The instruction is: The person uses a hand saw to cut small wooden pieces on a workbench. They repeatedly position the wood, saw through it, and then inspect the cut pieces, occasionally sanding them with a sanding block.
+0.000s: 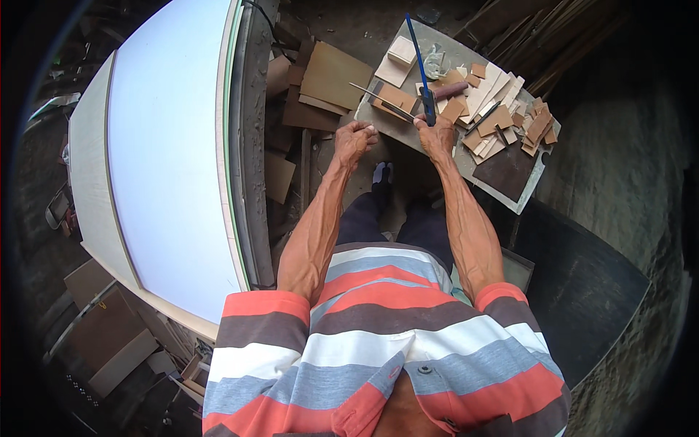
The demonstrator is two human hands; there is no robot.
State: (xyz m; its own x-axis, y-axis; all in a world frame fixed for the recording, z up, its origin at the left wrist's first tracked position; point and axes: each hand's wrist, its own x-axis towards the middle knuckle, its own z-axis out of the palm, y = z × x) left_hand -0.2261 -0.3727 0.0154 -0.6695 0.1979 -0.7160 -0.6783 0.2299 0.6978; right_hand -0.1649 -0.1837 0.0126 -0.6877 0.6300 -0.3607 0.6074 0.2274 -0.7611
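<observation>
Closed round a long, thin blue tool with a dark grip (427, 102), my right hand (435, 132) is at the near edge of a work board (495, 186). A thin metal rod with a darker shaft (393, 108) slants across a tan block there, its end at my right fingers; whether I grip it too is unclear. My left hand (355, 138) is off the board's left corner, fingers pinched, their contents unclear. Many small wood offcuts (491, 87), a reddish cylinder (450, 90) and a crumpled clear item (437, 62) lie on the board.
A large white panel (164, 146) with wooden edging fills the left side. Loose sheets of board (335, 76) lie between it and the work board. My feet (382, 173) are below my hands. A dark panel (575, 291) stands at the lower right, and long timber strips (510, 29) lie at the back.
</observation>
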